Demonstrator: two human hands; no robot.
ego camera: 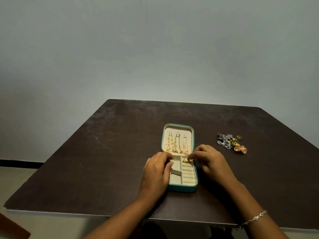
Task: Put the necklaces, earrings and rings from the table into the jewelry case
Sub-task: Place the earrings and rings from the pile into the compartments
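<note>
A dark brown bench (112, 152) with a worn, scratched top stood against a pale grey wall (155, 49). The open teal jewelry case (181, 189) lay near the front edge, and the dark surface was wide to its left and behind it. Three necklaces (176, 144) hung in its lid. The left hand (155, 171) curled its fingers over the case's left wall. The right hand (209, 161) pinched a gold ring (185, 160) at the far end of the ring rolls. A heap of loose jewelry (230, 143) lay well to the right of the case.
</note>
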